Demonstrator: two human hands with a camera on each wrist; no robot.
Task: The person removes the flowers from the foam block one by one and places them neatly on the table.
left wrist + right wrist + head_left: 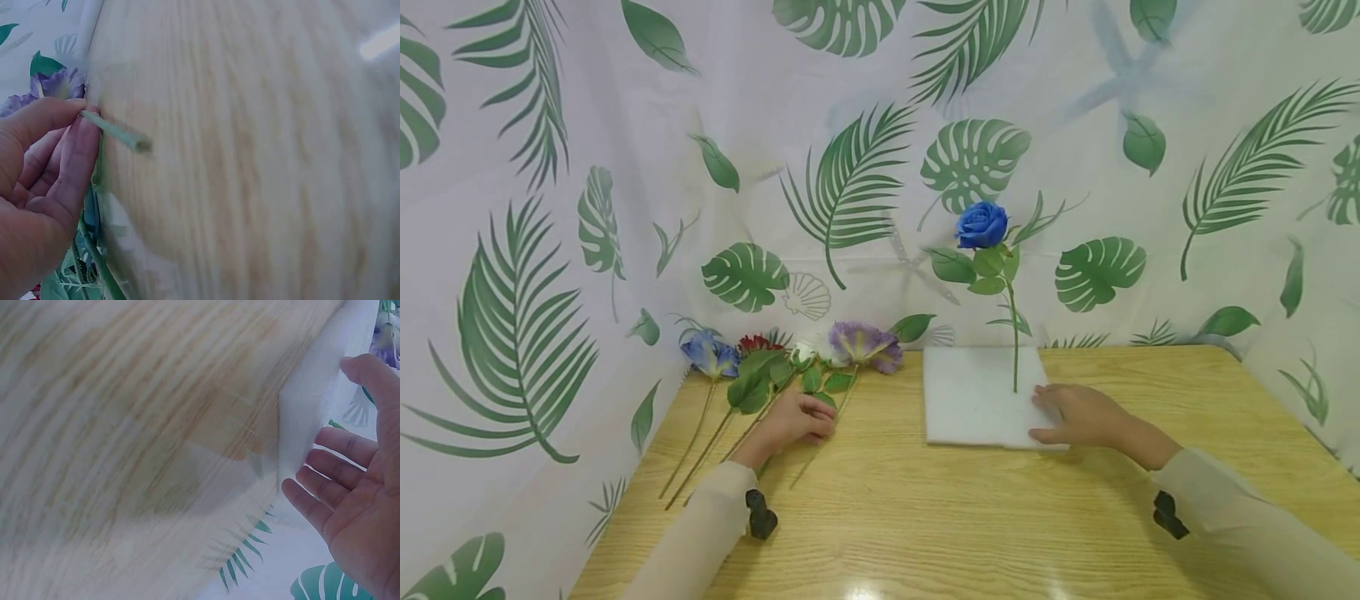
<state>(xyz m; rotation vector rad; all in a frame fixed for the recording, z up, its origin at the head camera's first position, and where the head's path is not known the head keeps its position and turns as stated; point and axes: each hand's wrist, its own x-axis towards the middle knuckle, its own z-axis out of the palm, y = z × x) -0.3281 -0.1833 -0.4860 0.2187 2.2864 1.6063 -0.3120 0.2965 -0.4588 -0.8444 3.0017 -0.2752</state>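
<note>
My left hand (796, 419) pinches a green stem (119, 132) between thumb and fingertips. In the head view this stem runs up to the purple flower (865, 346), and its cut end points away from the hand in the left wrist view. A blue rose (982, 226) stands upright, its stem set in a white foam block (973, 404). Along the block's right edge rests my right hand (1086, 415), thumb and fingers spread and fairly straight. The right wrist view shows the fingertips at the foam's side.
Left of the purple flower lie a light blue flower (709, 354), a red flower (758, 343) and a white flower (805, 352), stems toward the front. All are on a wooden table (880, 525). A leaf-patterned curtain (865, 75) hangs behind the table and along its left side.
</note>
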